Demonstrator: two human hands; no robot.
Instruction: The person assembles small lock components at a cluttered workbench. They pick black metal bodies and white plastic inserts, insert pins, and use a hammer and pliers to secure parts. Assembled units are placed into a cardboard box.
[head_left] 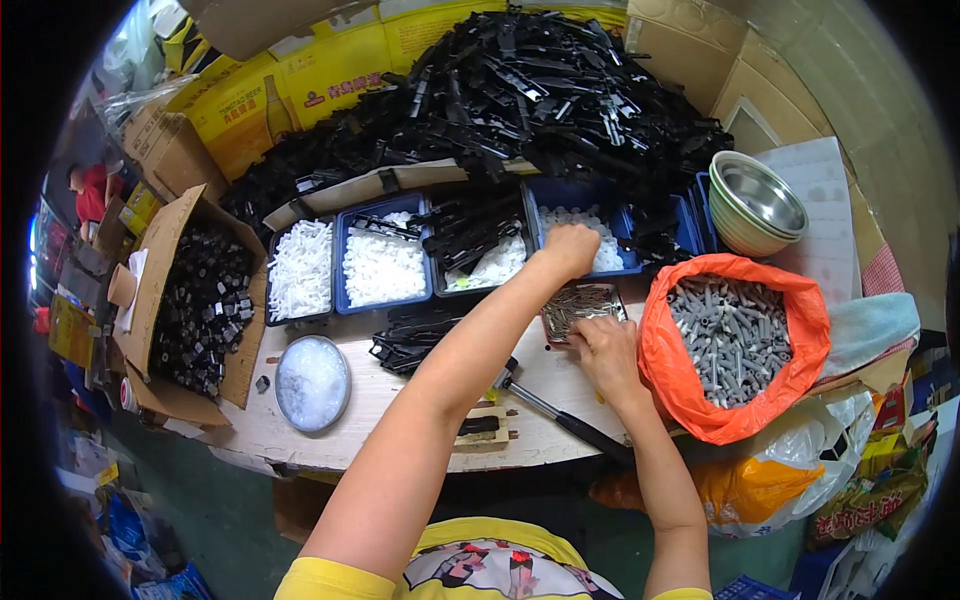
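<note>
My left hand [570, 249] reaches forward to a blue bin [632, 262] of small white plastic pieces [606, 255]. Its fingers curl down among the pieces, so their tips are hidden. Nearer to me, my right hand [606, 354] bends over a small tray of thin metal pins [578, 305], fingers drawn together at the near edge; what they pinch is too small to make out. Below my left forearm a hammer [565, 418] with a black grip lies on the table. Beside it sits a wooden jig [462, 437] with a black strip [480, 425] in it.
A large heap of black plastic parts [500, 90] rises behind the bins. White tubes [300, 268] and white pieces [384, 268] fill the left bins. An orange bag [655, 360] of grey plugs and stacked bowls [745, 215] stand right; a round dish [312, 384] and cardboard box [170, 290], left.
</note>
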